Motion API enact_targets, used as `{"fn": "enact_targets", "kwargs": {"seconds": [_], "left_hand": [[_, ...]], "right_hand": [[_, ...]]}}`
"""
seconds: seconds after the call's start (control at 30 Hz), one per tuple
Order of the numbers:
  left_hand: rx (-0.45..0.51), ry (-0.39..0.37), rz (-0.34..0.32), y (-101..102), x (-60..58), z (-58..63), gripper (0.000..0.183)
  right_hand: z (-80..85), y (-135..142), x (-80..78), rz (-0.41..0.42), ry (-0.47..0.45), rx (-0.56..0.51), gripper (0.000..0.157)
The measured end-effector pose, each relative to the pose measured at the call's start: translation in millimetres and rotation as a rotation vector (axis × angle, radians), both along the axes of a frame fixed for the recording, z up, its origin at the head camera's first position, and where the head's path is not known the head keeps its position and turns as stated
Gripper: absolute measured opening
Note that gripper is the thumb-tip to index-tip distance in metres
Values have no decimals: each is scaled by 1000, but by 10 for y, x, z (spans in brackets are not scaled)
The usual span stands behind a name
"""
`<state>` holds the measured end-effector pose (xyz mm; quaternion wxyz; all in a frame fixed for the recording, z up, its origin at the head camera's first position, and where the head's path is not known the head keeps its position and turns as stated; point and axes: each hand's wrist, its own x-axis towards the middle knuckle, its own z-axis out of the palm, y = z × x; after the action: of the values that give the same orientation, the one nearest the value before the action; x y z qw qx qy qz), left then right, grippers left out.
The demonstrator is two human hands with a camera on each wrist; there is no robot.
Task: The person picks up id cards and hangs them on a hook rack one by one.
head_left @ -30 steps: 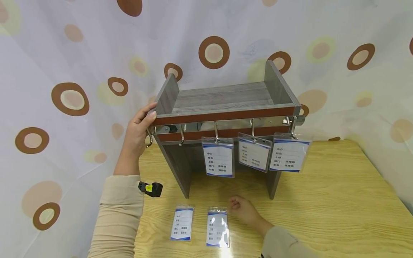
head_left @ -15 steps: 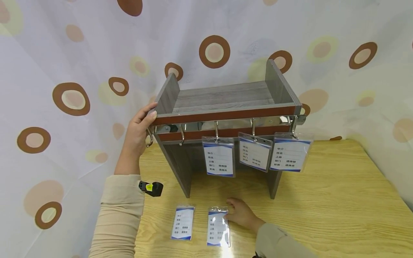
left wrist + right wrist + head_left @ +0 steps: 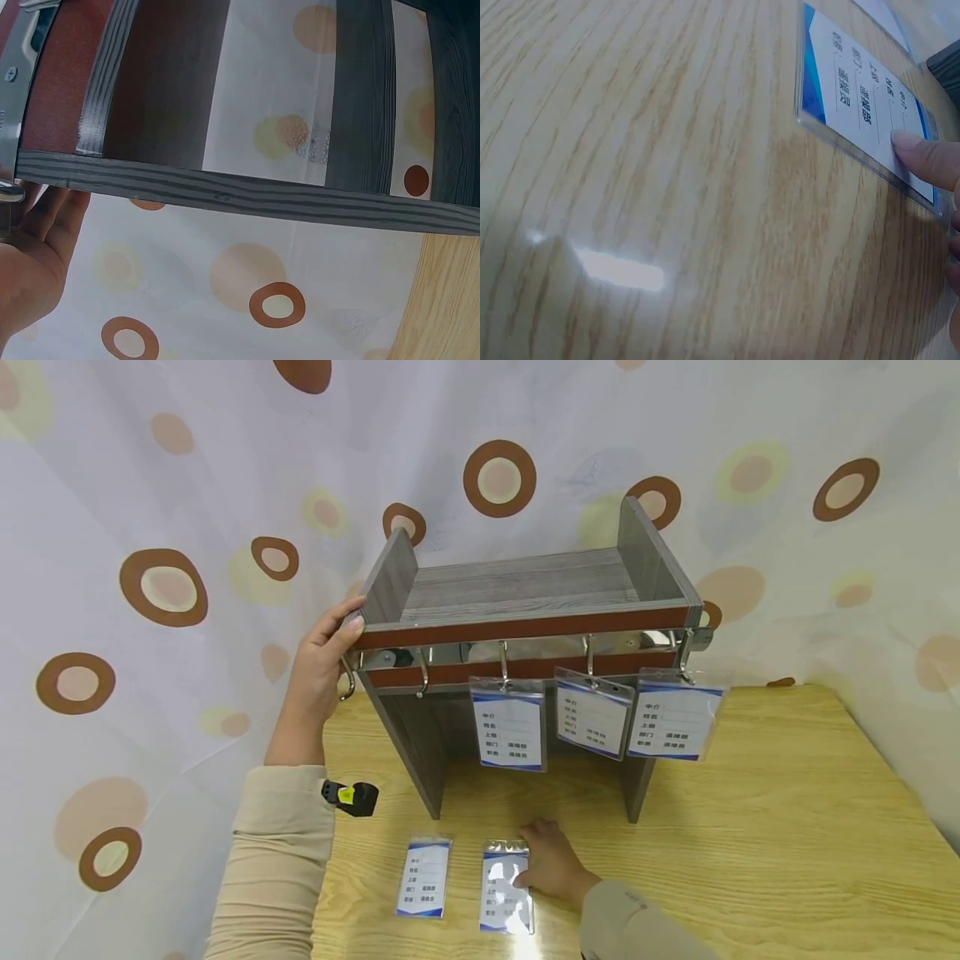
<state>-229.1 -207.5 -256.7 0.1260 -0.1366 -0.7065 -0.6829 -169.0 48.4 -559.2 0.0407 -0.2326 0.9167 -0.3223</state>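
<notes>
Right wrist and head views agree: our right hand (image 3: 553, 864) now has its thumb (image 3: 924, 156) laid on the printed face of a loose badge (image 3: 501, 897). A second ago the hand sat curled beside that badge, apart from it; half a second ago it was at the right-hand edge. The other fingers lie just past that edge; whether they pinch the sleeve from beneath, we cannot tell. The badge itself has not shifted: it lies on the wooden table (image 3: 765, 843), in front of the shelf (image 3: 525, 583).

We read this as first contact with this piece, with no lift visible. Just to its left, the second loose badge (image 3: 423, 878) lies apart, untouched.

Farther out, our left hand (image 3: 311, 668) grips the shelf's front left corner, unchanged, presumably as a steadying hold. Three hanging badges (image 3: 510, 735) occupy hooks along the rail; the two leftmost hooks (image 3: 423, 672) carry none. By our count, then, two badges remain off the rail.
</notes>
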Motion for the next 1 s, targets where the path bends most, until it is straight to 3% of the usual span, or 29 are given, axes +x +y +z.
{"fn": "enact_targets", "kwargs": {"seconds": [0.23, 0.47, 0.63, 0.83, 1.0], "left_hand": [[2, -7, -2, 0, 2, -3, 33], [1, -10, 5, -5, -1, -13, 32], [9, -2, 0, -10, 4, -24, 33], [14, 1, -2, -16, 10, -24, 34], [-3, 5, 7, 1, 3, -8, 39]], "right_hand": [[-29, -42, 8, 7, 45, 39, 63], [17, -60, 32, -25, -22, 17, 61], [24, -47, 42, -32, 6, 20, 59], [82, -22, 49, -57, -78, -92, 53], [129, 31, 44, -94, -152, -238, 34]]}}
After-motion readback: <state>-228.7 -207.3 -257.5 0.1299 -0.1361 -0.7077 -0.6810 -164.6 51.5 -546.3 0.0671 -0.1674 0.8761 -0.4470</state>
